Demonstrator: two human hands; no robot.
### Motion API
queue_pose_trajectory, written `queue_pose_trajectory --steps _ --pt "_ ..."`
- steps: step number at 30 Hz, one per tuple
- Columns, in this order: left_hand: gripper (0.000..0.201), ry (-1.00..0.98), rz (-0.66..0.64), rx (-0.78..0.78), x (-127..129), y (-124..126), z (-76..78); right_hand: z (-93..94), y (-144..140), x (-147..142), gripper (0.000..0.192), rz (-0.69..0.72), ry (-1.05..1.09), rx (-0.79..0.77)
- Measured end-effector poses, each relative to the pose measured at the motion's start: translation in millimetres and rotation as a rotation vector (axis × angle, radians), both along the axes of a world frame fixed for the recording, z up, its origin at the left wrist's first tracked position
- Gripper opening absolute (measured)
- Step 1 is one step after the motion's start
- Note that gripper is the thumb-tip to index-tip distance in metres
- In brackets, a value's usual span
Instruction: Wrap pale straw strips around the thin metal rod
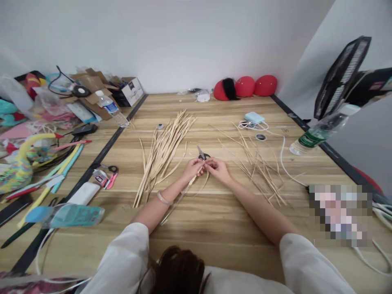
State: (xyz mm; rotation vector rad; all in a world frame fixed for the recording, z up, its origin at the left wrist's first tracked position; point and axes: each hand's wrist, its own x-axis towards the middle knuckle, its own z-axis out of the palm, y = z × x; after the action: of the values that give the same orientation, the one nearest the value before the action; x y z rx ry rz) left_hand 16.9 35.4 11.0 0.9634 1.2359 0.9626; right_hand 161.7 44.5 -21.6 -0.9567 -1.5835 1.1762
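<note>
At the middle of the table my left hand (194,166) is closed on a thin rod (171,211), whose upper part is covered by a pale straw strip (192,180). The rod slants down toward me, its lower end just above or on the wood. Right beside it, my right hand (217,168) has its fingertips pinched together at the top of the strip; a loose strip curls below. Just beyond my fingers lie black-handled scissors (203,154), partly hidden by them. A large bundle of flat straw strips (167,149) lies to the left.
Thinner straw strips (260,165) are scattered on the right, near a tape roll (261,137) and a blue box with a white cable (254,118). Bottles stand at left (112,109) and right (321,132). Red helmets (245,86) line the back; clutter fills the left side.
</note>
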Motion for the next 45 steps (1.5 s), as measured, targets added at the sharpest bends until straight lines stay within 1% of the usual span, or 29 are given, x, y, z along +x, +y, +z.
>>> queue_pose_trajectory --steps 8,13,19,25,28,33,38,45 --pt "0.015 -0.004 0.005 -0.016 0.1 0.8 -0.7 -1.2 1.7 0.5 0.028 0.042 0.05 -0.101" --pt "0.013 0.027 0.039 -0.02 2.0 -0.8 1.0 -4.1 3.6 0.4 0.034 0.027 0.037 -0.133" --pt "0.014 0.021 0.072 -0.009 3.3 -2.0 2.2 -5.5 5.9 0.0 0.036 0.04 0.015 -0.128" --pt "0.016 0.041 0.114 0.063 8.2 1.0 -9.8 -6.2 7.7 -0.9 0.037 0.004 -0.003 -0.109" --pt "0.017 0.059 0.148 0.094 10.8 0.3 -14.2 -7.2 8.1 -1.0 0.037 0.011 -0.002 -0.116" --pt "0.015 0.005 0.197 0.036 11.9 -1.2 -9.1 -7.7 8.4 -0.4 0.037 0.025 -0.007 -0.084" --pt "0.013 0.014 0.173 0.031 9.8 1.1 -5.4 -8.0 9.3 -0.5 0.038 0.04 0.011 -0.106" --pt "0.013 0.025 0.15 0.043 9.1 4.0 -8.8 -8.7 10.6 -1.8 0.036 0.029 0.049 -0.118"
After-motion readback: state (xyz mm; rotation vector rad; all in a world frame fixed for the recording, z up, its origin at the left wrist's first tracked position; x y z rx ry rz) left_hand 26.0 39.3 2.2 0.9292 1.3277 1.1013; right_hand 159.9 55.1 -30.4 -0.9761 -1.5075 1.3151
